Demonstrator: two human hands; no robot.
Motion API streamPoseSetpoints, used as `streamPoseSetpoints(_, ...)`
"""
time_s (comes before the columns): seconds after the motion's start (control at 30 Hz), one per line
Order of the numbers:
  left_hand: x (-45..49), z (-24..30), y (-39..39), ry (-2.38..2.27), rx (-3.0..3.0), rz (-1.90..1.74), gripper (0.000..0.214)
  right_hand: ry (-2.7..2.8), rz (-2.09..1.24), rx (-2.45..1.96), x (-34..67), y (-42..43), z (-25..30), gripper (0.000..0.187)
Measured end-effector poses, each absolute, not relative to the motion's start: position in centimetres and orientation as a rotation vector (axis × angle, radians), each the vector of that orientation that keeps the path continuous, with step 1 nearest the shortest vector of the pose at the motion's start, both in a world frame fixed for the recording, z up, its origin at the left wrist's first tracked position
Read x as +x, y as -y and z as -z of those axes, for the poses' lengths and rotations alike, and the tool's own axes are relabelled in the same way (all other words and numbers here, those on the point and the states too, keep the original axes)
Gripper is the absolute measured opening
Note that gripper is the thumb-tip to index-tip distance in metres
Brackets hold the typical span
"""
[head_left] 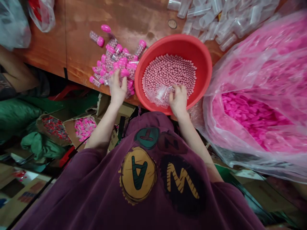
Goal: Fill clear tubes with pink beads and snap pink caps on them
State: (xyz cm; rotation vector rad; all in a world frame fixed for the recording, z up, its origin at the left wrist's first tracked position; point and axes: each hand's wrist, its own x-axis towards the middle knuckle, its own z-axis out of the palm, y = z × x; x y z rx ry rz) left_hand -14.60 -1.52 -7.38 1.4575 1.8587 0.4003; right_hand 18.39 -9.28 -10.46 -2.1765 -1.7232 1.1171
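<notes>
My left hand (118, 91) is at the near edge of a pile of small clear tubes (111, 57) filled with pink beads and closed with bright pink caps. Its thumb and fingers are apart, touching or just above the pile, and I see nothing gripped between them. Inside the red basin (206, 68), my right hand (178, 99) has its fingers curled at a clear plastic tube (169, 89). Several more clear tubes (159, 94) lie beside it on the pink beads (170, 68). The fingertips partly hide what they hold.
Clear empty tubes (216, 19) are heaped at the back right of the wooden table (81, 19). A large plastic bag of pink caps (254, 118) stands at the right. Boxes with pink pieces (85, 127) and red-grey pieces (54, 127) are below left. Another person's arm (16, 70) is at far left.
</notes>
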Motion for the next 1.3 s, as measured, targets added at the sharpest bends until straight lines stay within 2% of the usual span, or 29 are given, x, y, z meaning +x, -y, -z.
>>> streamPoseSetpoints(0.07, -13.4, 7.8, 0.3, -1.964, 1.509, -0.386, 0.053, 1.601, -1.045, -2.387, 20.1, 8.1, 12.5, 0.051)
streamPoseSetpoints(0.13, -9.7, 8.4, -0.1, -1.840, 1.547, -0.355, 0.043, 1.468, -1.100, -2.466, 21.0, 7.2, 14.0, 0.045)
streamPoseSetpoints(0.2, -4.6, 9.4, 0.1, -1.526, 1.627, -0.292, 0.034, 1.293, -1.221, -2.438, 21.3, 6.6, 14.9, 0.030)
streamPoseSetpoints(0.27, 0.2, 10.6, 0.6, -1.316, 1.607, -0.215, 0.036, 1.097, -1.304, -2.369, 21.5, 6.3, 15.0, 0.023)
streamPoseSetpoints(0.4, 5.3, 12.0, 1.2, -1.172, 1.616, -0.075, 0.041, 0.905, -1.278, -2.242, 21.9, 6.3, 14.3, 0.027)
streamPoseSetpoints(0.57, 5.3, 12.9, -0.3, -1.131, 1.650, -0.045, 0.040, 0.687, -1.271, -2.159, 20.7, 7.0, 14.2, 0.047)
streamPoseSetpoints(0.67, 5.1, 13.8, -1.7, -1.084, 1.639, -0.112, 0.047, 0.748, -1.228, -2.123, 20.0, 7.7, 13.8, 0.056)
streamPoseSetpoints(0.87, 5.7, 14.2, -2.1, -1.041, 1.549, -0.260, 0.049, 1.225, -0.864, -2.134, 20.9, 8.0, 11.9, 0.049)
streamPoseSetpoints(1.03, 6.0, 13.3, -1.6, -1.087, 1.496, -0.274, 0.047, 1.392, -0.839, -2.103, 20.9, 7.6, 11.3, 0.047)
streamPoseSetpoints(1.17, 5.8, 12.9, -1.9, -1.109, 1.514, -0.268, 0.041, 1.119, -0.930, -2.090, 19.9, 6.9, 11.2, 0.035)
streamPoseSetpoints(1.3, 5.2, 12.6, -1.8, -1.140, 1.352, -0.296, 0.049, 0.399, -1.124, -1.958, 19.3, 5.7, 11.4, 0.026)
